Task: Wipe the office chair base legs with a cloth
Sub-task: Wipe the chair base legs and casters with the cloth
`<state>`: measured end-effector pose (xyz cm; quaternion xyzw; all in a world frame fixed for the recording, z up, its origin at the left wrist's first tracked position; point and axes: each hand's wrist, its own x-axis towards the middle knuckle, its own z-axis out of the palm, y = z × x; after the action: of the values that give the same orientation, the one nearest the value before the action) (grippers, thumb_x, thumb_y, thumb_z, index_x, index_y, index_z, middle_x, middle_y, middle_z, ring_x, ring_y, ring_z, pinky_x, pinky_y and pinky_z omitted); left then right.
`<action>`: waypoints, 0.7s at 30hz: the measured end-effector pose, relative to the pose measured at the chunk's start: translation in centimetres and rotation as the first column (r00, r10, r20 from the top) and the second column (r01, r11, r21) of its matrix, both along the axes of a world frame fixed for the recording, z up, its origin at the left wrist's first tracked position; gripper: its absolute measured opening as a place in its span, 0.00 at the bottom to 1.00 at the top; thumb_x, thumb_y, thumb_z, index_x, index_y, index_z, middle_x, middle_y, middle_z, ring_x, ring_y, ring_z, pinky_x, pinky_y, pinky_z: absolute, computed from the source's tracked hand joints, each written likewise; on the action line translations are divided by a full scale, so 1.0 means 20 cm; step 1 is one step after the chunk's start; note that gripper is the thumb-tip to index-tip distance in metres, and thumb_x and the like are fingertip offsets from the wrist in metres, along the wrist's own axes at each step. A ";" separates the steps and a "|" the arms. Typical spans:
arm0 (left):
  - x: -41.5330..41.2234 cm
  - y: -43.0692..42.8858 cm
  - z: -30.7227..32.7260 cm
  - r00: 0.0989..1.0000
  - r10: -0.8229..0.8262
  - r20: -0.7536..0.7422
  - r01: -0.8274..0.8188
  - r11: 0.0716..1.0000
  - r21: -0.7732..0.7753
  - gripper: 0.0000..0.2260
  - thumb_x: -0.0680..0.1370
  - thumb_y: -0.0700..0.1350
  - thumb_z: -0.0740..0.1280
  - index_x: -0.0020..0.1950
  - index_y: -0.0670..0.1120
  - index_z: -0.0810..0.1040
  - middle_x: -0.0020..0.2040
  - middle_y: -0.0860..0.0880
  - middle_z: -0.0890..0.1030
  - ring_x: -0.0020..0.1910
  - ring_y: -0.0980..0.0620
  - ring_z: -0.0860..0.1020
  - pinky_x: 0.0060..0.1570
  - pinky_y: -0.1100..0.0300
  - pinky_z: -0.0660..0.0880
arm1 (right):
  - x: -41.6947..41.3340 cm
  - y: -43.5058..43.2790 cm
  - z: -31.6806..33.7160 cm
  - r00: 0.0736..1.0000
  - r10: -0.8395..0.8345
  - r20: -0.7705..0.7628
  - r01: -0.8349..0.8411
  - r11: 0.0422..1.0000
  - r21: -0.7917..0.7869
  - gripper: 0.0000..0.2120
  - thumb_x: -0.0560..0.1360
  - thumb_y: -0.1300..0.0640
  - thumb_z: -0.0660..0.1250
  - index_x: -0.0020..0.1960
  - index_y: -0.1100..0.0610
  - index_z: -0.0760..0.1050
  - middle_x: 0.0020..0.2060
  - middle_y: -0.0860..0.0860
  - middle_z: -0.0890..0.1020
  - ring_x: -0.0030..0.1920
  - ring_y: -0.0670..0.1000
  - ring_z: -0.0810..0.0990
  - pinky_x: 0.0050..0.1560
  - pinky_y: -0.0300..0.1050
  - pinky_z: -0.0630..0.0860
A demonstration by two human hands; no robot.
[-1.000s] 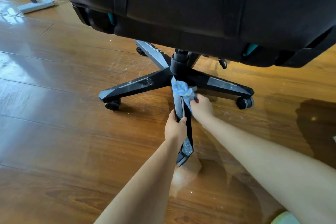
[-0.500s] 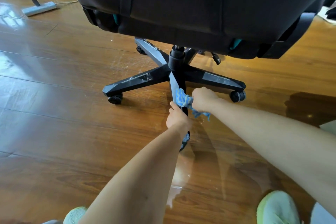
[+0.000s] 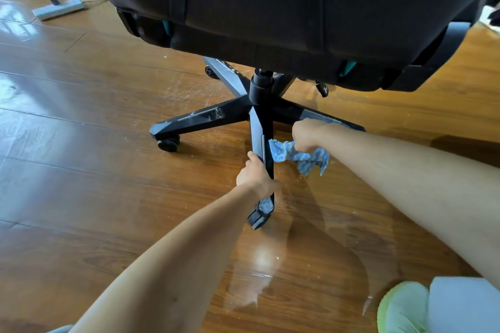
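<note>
A grey strip [image 3: 58,8], possibly a power strip, lies on the wooden floor [image 3: 81,170] at 10 o'clock. From the chair hub [image 3: 261,86], one base leg [image 3: 257,127] points to 6 o'clock. The left hand [image 3: 255,176] grips it mid-length. The blue striped cloth [image 3: 297,157] hangs just right of that leg, bunched in the curled fingers of the right hand [image 3: 308,135], at 4 o'clock.

Glossy wooden plank floor [image 3: 81,184] with bright glare patches; a flat grey object [image 3: 58,8] lies far left
</note>
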<state>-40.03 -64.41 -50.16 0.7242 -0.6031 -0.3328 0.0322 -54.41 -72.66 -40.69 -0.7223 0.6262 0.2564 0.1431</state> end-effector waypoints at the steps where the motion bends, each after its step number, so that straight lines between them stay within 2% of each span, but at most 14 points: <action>1: 0.00 0.00 0.00 1.000 -0.006 0.010 0.006 1.000 -0.006 0.49 0.73 0.54 0.77 0.81 0.41 0.50 0.69 0.44 0.74 0.62 0.41 0.79 0.54 0.49 0.81 | 0.00 -0.01 0.00 1.000 0.000 -0.002 0.000 1.000 0.006 0.11 0.70 0.68 0.61 0.32 0.57 0.65 0.30 0.53 0.64 0.30 0.52 0.62 0.29 0.46 0.58; 4: 0.01 0.00 0.00 0.999 -0.038 0.035 0.039 0.999 -0.016 0.47 0.73 0.56 0.77 0.80 0.40 0.53 0.68 0.44 0.75 0.61 0.41 0.79 0.51 0.49 0.82 | 0.00 -0.03 -0.01 1.000 -0.009 -0.017 0.009 1.000 0.027 0.10 0.71 0.67 0.61 0.33 0.57 0.66 0.32 0.54 0.66 0.33 0.53 0.64 0.31 0.47 0.59; 7: 0.02 0.00 -0.01 0.997 -0.058 0.054 0.059 0.998 -0.025 0.45 0.72 0.56 0.77 0.78 0.39 0.56 0.66 0.43 0.76 0.59 0.41 0.80 0.46 0.50 0.81 | 0.00 -0.05 -0.03 0.999 -0.004 -0.033 0.006 0.999 0.054 0.12 0.73 0.66 0.61 0.33 0.57 0.66 0.31 0.54 0.67 0.30 0.53 0.64 0.29 0.46 0.61; 10: 0.02 -0.01 -0.01 0.992 -0.099 0.079 0.101 0.995 -0.014 0.46 0.72 0.57 0.77 0.79 0.38 0.55 0.66 0.42 0.76 0.58 0.41 0.80 0.45 0.50 0.80 | 0.04 -0.06 -0.03 0.998 0.021 -0.059 -0.016 0.996 0.086 0.13 0.76 0.64 0.64 0.33 0.59 0.71 0.30 0.54 0.73 0.27 0.53 0.71 0.29 0.44 0.68; 12: 0.03 -0.02 0.00 0.993 -0.089 0.078 0.090 0.996 -0.008 0.47 0.72 0.57 0.78 0.79 0.38 0.55 0.65 0.43 0.77 0.57 0.41 0.81 0.43 0.51 0.80 | 0.06 -0.08 -0.01 0.996 0.047 -0.080 -0.039 0.993 0.109 0.10 0.78 0.62 0.67 0.39 0.62 0.76 0.33 0.55 0.76 0.29 0.52 0.75 0.30 0.44 0.71; 14: 0.04 -0.02 0.01 0.994 -0.068 0.082 0.068 0.998 -0.003 0.48 0.71 0.57 0.78 0.79 0.39 0.55 0.64 0.44 0.77 0.56 0.42 0.81 0.41 0.52 0.78 | 0.08 -0.09 0.02 0.998 0.042 -0.051 -0.035 0.991 0.127 0.05 0.79 0.61 0.68 0.49 0.63 0.76 0.41 0.55 0.78 0.34 0.52 0.77 0.33 0.44 0.72; 16: 0.02 0.00 0.01 0.996 -0.029 0.079 0.029 1.000 0.001 0.48 0.71 0.56 0.78 0.80 0.41 0.53 0.66 0.44 0.76 0.56 0.43 0.80 0.41 0.52 0.77 | 0.10 -0.09 0.04 0.996 0.060 -0.059 -0.050 0.986 0.161 0.07 0.80 0.61 0.67 0.57 0.62 0.76 0.48 0.56 0.78 0.36 0.51 0.76 0.33 0.42 0.71; 17: 0.00 0.03 0.00 0.997 -0.005 0.079 0.005 1.000 -0.002 0.49 0.71 0.55 0.77 0.81 0.42 0.50 0.67 0.44 0.74 0.56 0.43 0.80 0.41 0.52 0.77 | 0.11 -0.08 0.04 0.994 0.075 -0.083 -0.059 0.982 0.181 0.08 0.81 0.61 0.67 0.59 0.62 0.76 0.49 0.56 0.77 0.35 0.51 0.75 0.31 0.41 0.70; 19: -0.03 0.09 -0.02 0.995 0.021 0.093 -0.020 1.000 -0.020 0.54 0.72 0.52 0.76 0.84 0.42 0.41 0.71 0.44 0.71 0.56 0.43 0.80 0.40 0.52 0.76 | 0.11 -0.05 0.00 0.989 0.094 -0.116 -0.073 0.982 0.172 0.05 0.81 0.61 0.66 0.54 0.62 0.75 0.43 0.55 0.76 0.33 0.51 0.74 0.31 0.42 0.70; 21: -0.05 0.11 -0.04 0.996 0.037 0.087 -0.037 0.999 -0.009 0.58 0.72 0.50 0.77 0.84 0.43 0.36 0.72 0.45 0.70 0.56 0.43 0.80 0.40 0.53 0.76 | 0.12 -0.02 -0.05 0.981 0.122 -0.152 -0.096 0.981 0.170 0.06 0.80 0.61 0.67 0.45 0.62 0.73 0.38 0.55 0.75 0.33 0.52 0.75 0.31 0.44 0.70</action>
<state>-41.01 -62.25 -51.01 0.7489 -0.5916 -0.2981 0.0146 -52.05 -73.11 -41.72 -0.7184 0.5722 0.3716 0.1355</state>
